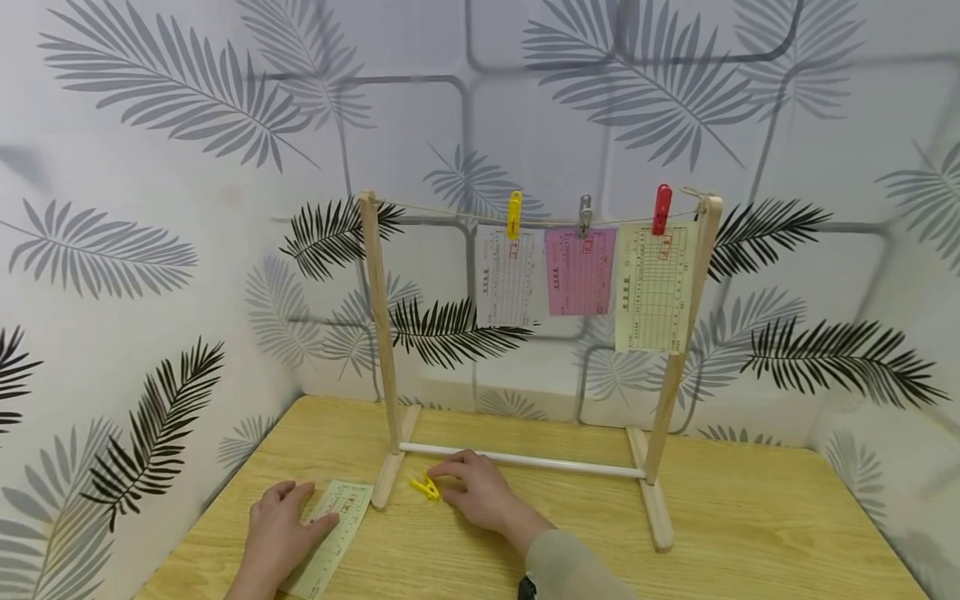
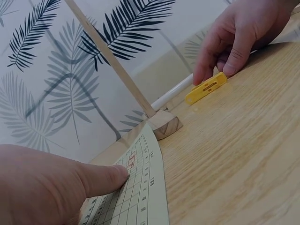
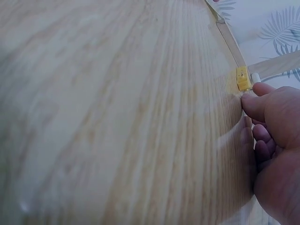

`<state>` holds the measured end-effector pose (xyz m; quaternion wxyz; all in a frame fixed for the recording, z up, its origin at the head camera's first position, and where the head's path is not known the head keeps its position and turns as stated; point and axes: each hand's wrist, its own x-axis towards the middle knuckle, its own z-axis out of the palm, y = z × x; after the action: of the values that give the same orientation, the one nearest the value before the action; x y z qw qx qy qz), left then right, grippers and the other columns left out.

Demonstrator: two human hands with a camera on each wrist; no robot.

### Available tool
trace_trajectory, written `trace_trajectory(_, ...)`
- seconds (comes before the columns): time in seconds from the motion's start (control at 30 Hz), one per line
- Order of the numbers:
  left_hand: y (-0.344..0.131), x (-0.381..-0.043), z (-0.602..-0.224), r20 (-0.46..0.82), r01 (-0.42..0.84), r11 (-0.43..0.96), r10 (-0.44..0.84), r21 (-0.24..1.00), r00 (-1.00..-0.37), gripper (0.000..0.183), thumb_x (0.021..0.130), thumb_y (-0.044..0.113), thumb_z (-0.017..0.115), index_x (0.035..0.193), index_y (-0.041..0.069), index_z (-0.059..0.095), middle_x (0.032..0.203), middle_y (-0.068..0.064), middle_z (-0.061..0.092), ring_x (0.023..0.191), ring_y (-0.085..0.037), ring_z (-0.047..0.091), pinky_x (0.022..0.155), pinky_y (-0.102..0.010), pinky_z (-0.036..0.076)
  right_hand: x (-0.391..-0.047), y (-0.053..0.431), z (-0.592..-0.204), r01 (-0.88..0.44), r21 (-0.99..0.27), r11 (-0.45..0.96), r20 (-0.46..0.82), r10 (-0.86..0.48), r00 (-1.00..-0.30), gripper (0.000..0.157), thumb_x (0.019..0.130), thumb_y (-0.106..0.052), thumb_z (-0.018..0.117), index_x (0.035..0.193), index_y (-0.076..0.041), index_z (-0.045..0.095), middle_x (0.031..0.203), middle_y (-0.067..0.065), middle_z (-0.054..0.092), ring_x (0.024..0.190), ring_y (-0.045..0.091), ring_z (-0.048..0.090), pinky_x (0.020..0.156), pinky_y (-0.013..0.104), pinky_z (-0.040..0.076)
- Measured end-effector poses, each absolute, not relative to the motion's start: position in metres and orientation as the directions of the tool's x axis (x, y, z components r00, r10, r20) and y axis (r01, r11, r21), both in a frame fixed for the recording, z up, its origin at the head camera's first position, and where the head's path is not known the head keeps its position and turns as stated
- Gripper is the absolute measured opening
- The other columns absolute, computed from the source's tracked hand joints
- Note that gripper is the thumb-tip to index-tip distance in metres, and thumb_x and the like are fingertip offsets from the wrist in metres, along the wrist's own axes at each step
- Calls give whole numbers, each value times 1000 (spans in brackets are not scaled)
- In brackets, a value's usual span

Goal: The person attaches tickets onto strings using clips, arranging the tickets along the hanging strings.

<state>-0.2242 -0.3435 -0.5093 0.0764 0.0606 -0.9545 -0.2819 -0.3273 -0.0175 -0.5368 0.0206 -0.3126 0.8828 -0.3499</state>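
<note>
My left hand (image 1: 281, 533) holds a pale green printed slip (image 1: 341, 508) at the table's left; the thumb lies across its face in the left wrist view, and the other fingers are hidden there. My right hand (image 1: 480, 492) is low over the table, thumb and index finger at the ends of a yellow clothespin (image 1: 426, 487), pinching it. In the left wrist view the clothespin (image 2: 206, 89) lies by the fingertips, close to the wood. The right wrist view shows the thumb against the clothespin (image 3: 243, 78).
Behind the hands stands a wooden frame (image 1: 381, 325) with a white bottom rod (image 1: 525, 459) and a string on top. From it hang a white slip (image 1: 506, 283) under a yellow clip, a pink slip (image 1: 580, 279) under a grey clip and a yellowish slip (image 1: 651, 292) under a red clip.
</note>
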Motion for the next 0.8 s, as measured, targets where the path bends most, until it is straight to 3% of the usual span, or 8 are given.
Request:
trace_trajectory(0.3, -344, -225, -512, 161, -36, 871, -131, 490, -978, 62, 97, 36, 86, 136, -10, 68, 149, -42, 50, 137, -68, 42, 110, -78, 35, -332, -19, -540, -559, -605, 567, 185, -583, -791, 42, 107, -15, 75, 145, -32, 73, 144, 1, 62, 132, 26, 58, 111, 48, 50)
trace_trajectory(0.8, -343, -224, -514, 204, -4, 873, -119, 488, -972, 46, 97, 29, 88, 130, 0, 76, 147, -36, 57, 136, -63, 47, 111, -75, 35, -332, -21, -540, -548, -628, 553, 200, -566, -800, 29, 105, -14, 77, 130, -30, 76, 142, 4, 64, 130, 28, 60, 109, 53, 51)
